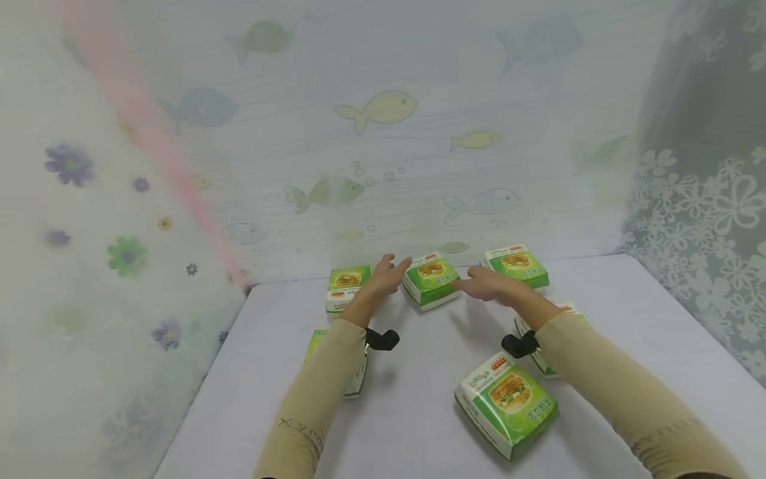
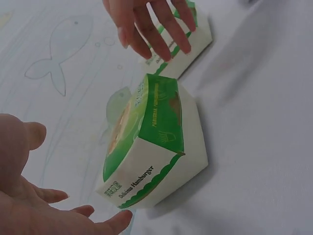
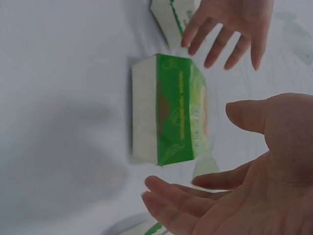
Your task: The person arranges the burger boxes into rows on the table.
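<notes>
A green-and-white burger box [image 1: 431, 279] stands at the back middle, between my two hands. My left hand [image 1: 387, 278] is at its left side, fingers spread and relaxed around nothing. Over on the right, my right hand [image 1: 487, 283] has its fingertips close to the box's right corner. In the left wrist view the same burger box [image 2: 161, 122] shows its green front flap and white base, with the left fingertips near its lower corner. A gap shows between this burger box [image 3: 168, 110] and the right fingers [image 3: 176, 196] in the right wrist view.
More burger boxes stand around: one back left [image 1: 347, 276], one back right [image 1: 517, 266], one front right [image 1: 509, 402]. Two others, a left box [image 1: 356, 382] and a right box [image 1: 547, 362], are partly hidden by my forearms. A fish-patterned curtain [image 1: 389, 159] hangs behind the white table [image 1: 413, 412].
</notes>
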Demonstrator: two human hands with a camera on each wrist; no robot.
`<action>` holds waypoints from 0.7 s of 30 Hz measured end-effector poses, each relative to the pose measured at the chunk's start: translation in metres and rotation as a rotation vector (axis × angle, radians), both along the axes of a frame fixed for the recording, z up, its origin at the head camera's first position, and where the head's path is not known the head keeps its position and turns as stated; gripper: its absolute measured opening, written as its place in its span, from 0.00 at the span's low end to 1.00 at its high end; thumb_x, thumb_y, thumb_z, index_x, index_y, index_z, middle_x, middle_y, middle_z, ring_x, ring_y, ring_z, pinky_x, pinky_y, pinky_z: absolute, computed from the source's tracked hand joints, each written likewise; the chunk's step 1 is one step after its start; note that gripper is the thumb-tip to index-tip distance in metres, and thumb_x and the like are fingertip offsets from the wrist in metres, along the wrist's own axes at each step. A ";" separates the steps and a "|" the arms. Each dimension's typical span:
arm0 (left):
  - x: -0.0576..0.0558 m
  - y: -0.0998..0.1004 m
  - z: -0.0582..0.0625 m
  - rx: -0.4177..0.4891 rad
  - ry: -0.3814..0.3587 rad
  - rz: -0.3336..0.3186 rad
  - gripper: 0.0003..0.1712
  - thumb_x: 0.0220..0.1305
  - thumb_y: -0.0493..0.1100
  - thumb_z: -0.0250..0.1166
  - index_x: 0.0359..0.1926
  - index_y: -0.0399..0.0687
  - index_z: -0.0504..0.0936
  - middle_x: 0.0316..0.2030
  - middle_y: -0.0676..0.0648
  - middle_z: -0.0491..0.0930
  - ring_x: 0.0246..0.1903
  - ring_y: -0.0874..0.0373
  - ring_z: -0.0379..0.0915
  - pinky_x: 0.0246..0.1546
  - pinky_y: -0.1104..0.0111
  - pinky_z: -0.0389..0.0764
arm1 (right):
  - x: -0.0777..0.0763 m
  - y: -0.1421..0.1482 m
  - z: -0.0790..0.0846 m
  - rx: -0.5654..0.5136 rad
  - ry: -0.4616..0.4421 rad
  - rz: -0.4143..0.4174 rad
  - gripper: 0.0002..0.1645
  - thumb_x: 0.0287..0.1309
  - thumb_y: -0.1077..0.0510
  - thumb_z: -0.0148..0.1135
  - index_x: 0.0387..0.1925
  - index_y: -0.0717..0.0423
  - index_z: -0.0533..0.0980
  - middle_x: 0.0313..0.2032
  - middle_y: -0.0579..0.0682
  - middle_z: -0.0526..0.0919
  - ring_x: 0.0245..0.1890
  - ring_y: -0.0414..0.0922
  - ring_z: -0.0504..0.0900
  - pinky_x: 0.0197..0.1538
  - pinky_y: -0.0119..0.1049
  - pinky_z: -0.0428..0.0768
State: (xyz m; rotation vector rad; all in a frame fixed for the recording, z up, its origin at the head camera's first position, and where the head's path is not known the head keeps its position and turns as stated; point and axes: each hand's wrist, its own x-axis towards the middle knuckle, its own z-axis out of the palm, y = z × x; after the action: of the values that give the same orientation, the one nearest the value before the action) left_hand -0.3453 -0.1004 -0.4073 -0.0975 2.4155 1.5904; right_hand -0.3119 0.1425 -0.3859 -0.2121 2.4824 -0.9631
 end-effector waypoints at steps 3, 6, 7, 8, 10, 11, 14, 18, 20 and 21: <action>-0.007 0.005 -0.008 0.034 -0.021 0.050 0.47 0.77 0.63 0.54 0.82 0.45 0.47 0.79 0.37 0.51 0.72 0.40 0.61 0.69 0.51 0.70 | -0.006 -0.003 -0.004 0.005 -0.014 -0.011 0.48 0.77 0.43 0.46 0.76 0.77 0.45 0.76 0.75 0.49 0.72 0.71 0.61 0.70 0.63 0.66; -0.014 0.010 -0.019 0.036 -0.035 0.083 0.47 0.77 0.62 0.53 0.82 0.44 0.45 0.80 0.38 0.49 0.74 0.40 0.58 0.69 0.49 0.69 | -0.012 -0.006 -0.009 0.009 -0.021 -0.020 0.47 0.78 0.43 0.45 0.76 0.76 0.46 0.74 0.74 0.54 0.69 0.70 0.66 0.69 0.63 0.68; -0.017 0.012 -0.023 0.019 -0.039 0.087 0.47 0.78 0.62 0.52 0.82 0.44 0.44 0.80 0.38 0.48 0.74 0.40 0.57 0.68 0.49 0.70 | -0.014 -0.008 -0.011 0.009 -0.020 -0.021 0.46 0.78 0.43 0.45 0.76 0.76 0.46 0.74 0.74 0.56 0.69 0.70 0.67 0.69 0.63 0.68; -0.020 0.013 -0.027 0.012 -0.047 0.091 0.47 0.78 0.62 0.52 0.82 0.44 0.43 0.80 0.38 0.47 0.75 0.41 0.56 0.69 0.49 0.69 | -0.016 -0.009 -0.013 0.011 -0.017 -0.024 0.46 0.78 0.43 0.45 0.76 0.76 0.46 0.72 0.74 0.59 0.68 0.69 0.68 0.69 0.63 0.69; -0.026 0.016 -0.034 -0.022 -0.057 0.092 0.46 0.79 0.60 0.51 0.82 0.43 0.41 0.80 0.37 0.47 0.76 0.41 0.54 0.68 0.48 0.70 | -0.019 -0.012 -0.016 0.014 -0.001 -0.027 0.45 0.78 0.44 0.44 0.75 0.76 0.48 0.69 0.74 0.64 0.65 0.67 0.72 0.66 0.60 0.72; -0.029 0.017 -0.037 -0.037 -0.066 0.094 0.46 0.79 0.60 0.51 0.82 0.43 0.41 0.80 0.37 0.47 0.76 0.42 0.53 0.68 0.48 0.70 | -0.021 -0.014 -0.018 0.005 0.000 -0.031 0.44 0.78 0.44 0.44 0.75 0.76 0.49 0.68 0.73 0.66 0.64 0.66 0.73 0.65 0.59 0.74; -0.034 0.021 -0.042 -0.058 -0.087 0.105 0.45 0.79 0.59 0.49 0.82 0.43 0.40 0.79 0.37 0.49 0.75 0.42 0.54 0.67 0.49 0.72 | -0.027 -0.018 -0.023 -0.012 0.001 -0.047 0.42 0.77 0.45 0.44 0.73 0.77 0.53 0.67 0.72 0.67 0.60 0.64 0.76 0.62 0.53 0.78; -0.036 0.024 -0.044 -0.069 -0.088 0.100 0.43 0.80 0.58 0.48 0.82 0.43 0.43 0.78 0.37 0.53 0.73 0.43 0.59 0.64 0.50 0.74 | -0.032 -0.021 -0.027 -0.041 -0.021 -0.080 0.40 0.77 0.46 0.45 0.72 0.76 0.55 0.66 0.69 0.67 0.57 0.61 0.78 0.61 0.50 0.79; -0.037 0.025 -0.044 -0.070 -0.083 0.089 0.41 0.81 0.58 0.48 0.81 0.43 0.46 0.77 0.37 0.56 0.71 0.44 0.62 0.62 0.51 0.75 | -0.033 -0.021 -0.028 -0.044 -0.029 -0.091 0.40 0.77 0.47 0.45 0.72 0.76 0.55 0.65 0.68 0.68 0.55 0.59 0.79 0.60 0.50 0.80; -0.037 0.026 -0.045 -0.071 -0.080 0.085 0.40 0.81 0.57 0.48 0.81 0.42 0.47 0.76 0.37 0.57 0.69 0.44 0.63 0.61 0.51 0.76 | -0.034 -0.022 -0.028 -0.046 -0.033 -0.096 0.39 0.77 0.47 0.46 0.72 0.76 0.56 0.64 0.68 0.69 0.53 0.59 0.79 0.59 0.50 0.80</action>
State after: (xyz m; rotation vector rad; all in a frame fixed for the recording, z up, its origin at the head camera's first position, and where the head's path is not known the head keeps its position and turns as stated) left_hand -0.3825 -0.0748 -0.4519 -0.2750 2.4365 1.5051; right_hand -0.3458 0.1208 -0.4135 -0.0912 2.4613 -1.0552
